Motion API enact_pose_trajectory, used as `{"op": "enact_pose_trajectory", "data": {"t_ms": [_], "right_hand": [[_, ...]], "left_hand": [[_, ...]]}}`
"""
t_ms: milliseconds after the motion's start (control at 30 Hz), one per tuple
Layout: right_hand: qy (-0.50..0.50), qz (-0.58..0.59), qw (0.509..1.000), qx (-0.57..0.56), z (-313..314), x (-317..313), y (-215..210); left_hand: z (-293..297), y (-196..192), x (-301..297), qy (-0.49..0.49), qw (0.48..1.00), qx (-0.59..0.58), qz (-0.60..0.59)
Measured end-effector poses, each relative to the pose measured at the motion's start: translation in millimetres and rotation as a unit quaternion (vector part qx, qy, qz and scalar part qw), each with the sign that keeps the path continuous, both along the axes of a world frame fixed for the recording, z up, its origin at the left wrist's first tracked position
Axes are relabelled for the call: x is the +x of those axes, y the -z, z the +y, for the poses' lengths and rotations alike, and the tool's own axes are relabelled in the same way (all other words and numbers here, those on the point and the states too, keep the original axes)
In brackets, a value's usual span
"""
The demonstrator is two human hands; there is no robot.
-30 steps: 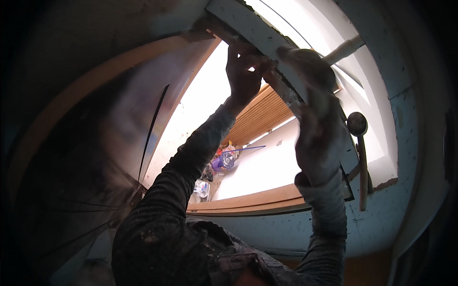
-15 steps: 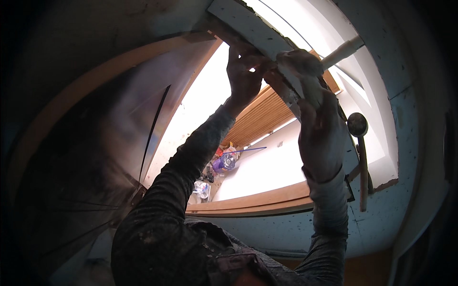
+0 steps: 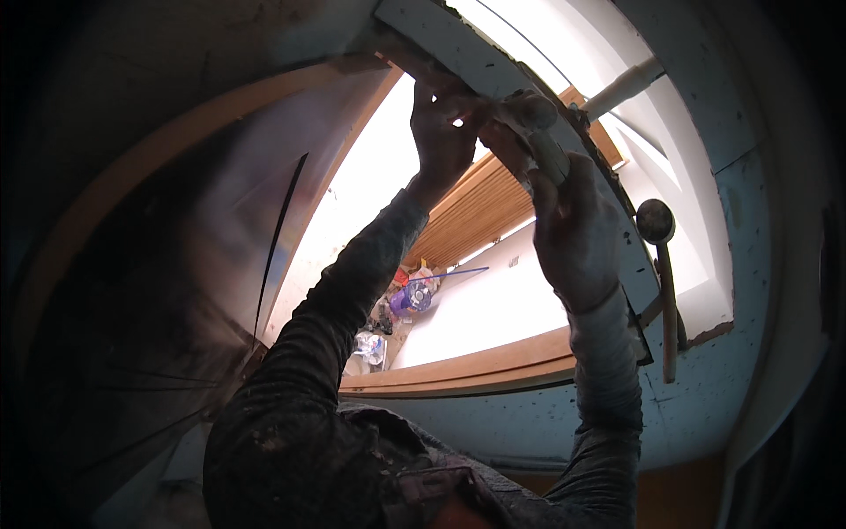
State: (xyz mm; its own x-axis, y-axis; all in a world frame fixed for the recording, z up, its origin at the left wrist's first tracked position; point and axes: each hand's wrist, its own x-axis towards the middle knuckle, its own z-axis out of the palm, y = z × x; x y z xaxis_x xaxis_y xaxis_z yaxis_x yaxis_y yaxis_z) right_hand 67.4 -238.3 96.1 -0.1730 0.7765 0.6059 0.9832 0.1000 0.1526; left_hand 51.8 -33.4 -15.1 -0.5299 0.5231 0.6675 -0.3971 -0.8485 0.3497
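My right hand (image 3: 577, 234) is closed around the pale handle of a hammer (image 3: 548, 152). The hammer's rounded head is close to the fingers of my left hand (image 3: 445, 137), against the board edge. Those left fingers are bent and pinched at the underside of a long pale board (image 3: 458, 40). What they hold is too dark to make out. To the right of my right hand, a mallet (image 3: 655, 222) with a dark round head and wooden handle lies beside the opening.
A pale cylinder (image 3: 626, 90) sticks out beyond the board. Through the opening show slatted wood (image 3: 480, 212), a purple bucket (image 3: 411, 298) and a clear plastic bag (image 3: 370, 347). A wooden frame edge (image 3: 476, 368) crosses below. A dark panel (image 3: 176, 238) stands on the left.
My right hand and the hammer have moved left, bringing the hammer head closer to my left fingers. My left hand keeps its place at the board.
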Motion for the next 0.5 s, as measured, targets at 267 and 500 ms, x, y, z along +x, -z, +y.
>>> {"op": "enact_pose_trajectory", "data": {"t_ms": [267, 500], "right_hand": [[-0.002, 0.021, 1.000, 0.023, 3.7, 5.8, 5.5], [-0.025, 0.002, 0.997, 0.079, -26.0, 10.8, -10.8]], "left_hand": [[-4.2, -3.4, -4.2, 0.020, 1.000, 0.009, 0.000], [-3.6, -1.5, -4.4, 0.015, 0.999, 0.001, 0.034]]}}
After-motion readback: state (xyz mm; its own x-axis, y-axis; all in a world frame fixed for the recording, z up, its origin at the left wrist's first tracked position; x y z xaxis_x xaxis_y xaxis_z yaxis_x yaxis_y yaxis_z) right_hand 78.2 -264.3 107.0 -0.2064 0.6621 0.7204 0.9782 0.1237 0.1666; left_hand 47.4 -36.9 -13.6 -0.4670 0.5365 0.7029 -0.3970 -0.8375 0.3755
